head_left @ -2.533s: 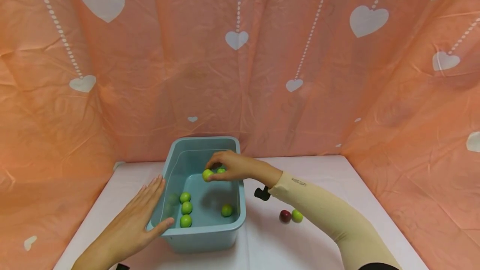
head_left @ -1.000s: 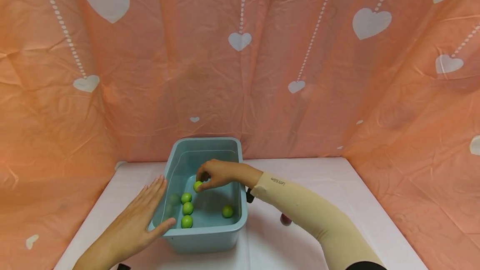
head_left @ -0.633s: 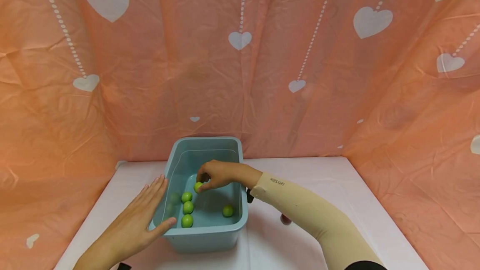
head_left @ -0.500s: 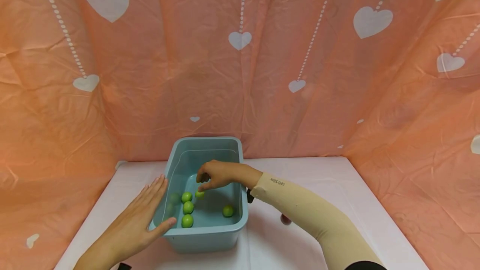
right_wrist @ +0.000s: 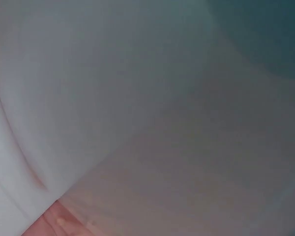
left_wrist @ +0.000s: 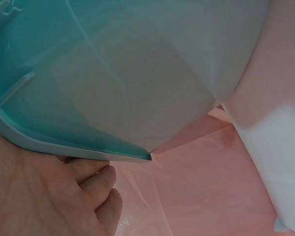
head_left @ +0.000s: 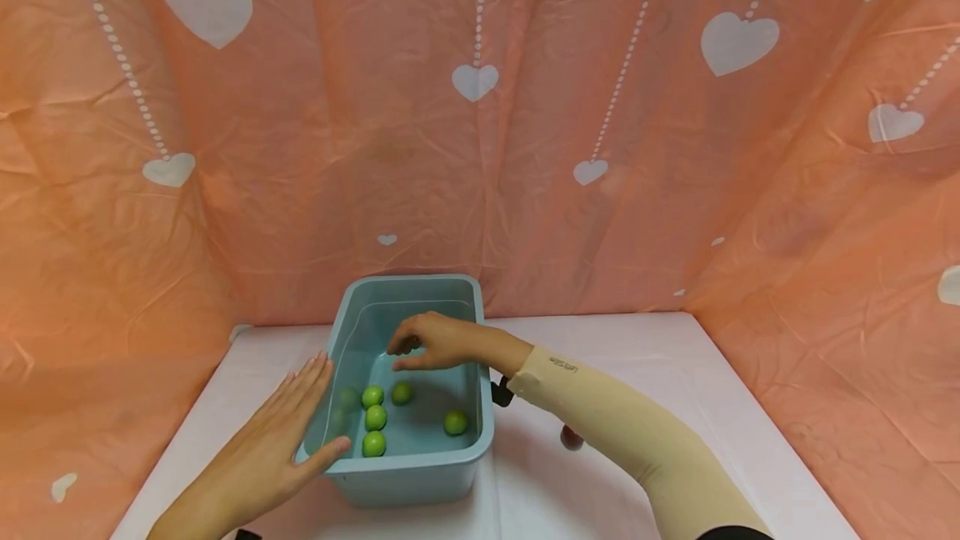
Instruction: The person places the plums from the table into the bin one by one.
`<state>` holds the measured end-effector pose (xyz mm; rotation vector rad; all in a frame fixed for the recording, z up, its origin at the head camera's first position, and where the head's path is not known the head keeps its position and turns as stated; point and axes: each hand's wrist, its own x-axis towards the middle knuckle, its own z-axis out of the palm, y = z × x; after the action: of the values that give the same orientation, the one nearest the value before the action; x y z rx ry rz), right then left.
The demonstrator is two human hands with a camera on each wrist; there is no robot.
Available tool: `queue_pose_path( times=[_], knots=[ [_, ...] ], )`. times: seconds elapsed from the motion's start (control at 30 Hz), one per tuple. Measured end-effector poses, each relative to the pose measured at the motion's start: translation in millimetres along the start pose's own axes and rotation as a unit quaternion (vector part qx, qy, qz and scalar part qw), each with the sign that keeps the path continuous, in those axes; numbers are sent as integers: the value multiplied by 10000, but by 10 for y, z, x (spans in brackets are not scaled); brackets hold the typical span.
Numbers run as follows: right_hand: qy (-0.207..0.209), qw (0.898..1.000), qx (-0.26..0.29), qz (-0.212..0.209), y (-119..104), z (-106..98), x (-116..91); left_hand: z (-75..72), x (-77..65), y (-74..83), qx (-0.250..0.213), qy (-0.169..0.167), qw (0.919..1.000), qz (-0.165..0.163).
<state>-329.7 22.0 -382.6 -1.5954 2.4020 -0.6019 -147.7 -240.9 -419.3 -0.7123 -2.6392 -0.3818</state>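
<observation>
In the head view, my right hand hovers inside the blue-grey plastic bin, its thumb and fingers apart with nothing between them. Just below its fingertips, a small round green fruit lies on the bin floor. Left of it runs a row of similar green fruits, and another green fruit lies near the right wall. My left hand rests along the bin's left rim with straight fingers. The left wrist view shows that hand against the outside of the bin's rim.
A dark red round fruit lies on the white tabletop right of the bin, partly covered by my right sleeve. A pink curtain with white hearts encloses the back and sides. The right wrist view is filled by blurred, pale surfaces.
My right hand has carried a green fruit forward-left to nearer the row, lowered it and let it go on the bin floor, then lifted slightly. My left hand has stayed at the rim.
</observation>
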Motion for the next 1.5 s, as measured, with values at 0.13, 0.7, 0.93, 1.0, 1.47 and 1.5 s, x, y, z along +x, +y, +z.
queue_pose_path(
  times=[0.13,0.7,0.93,1.0,1.47,1.5],
  knots=[
    [213,9997,115,65,11,-41,-79,3,5,5,6,7,10000,20],
    [1035,9928,602,-71,54,-300,-548,11,11,-21,-17,-159,9998,-120],
    [1352,9892,565,-31,98,-372,-816,-4,12,-11,-108,-267,9994,-190],
    [1428,9881,571,-41,122,-380,-890,-2,15,-9,-109,-260,9994,-190],
    [1854,9798,625,402,263,-335,-1402,14,19,-28,-58,-185,9997,-114],
    [1871,9793,593,487,266,-327,-1440,18,17,-28,-56,-194,9997,-127]
  ],
)
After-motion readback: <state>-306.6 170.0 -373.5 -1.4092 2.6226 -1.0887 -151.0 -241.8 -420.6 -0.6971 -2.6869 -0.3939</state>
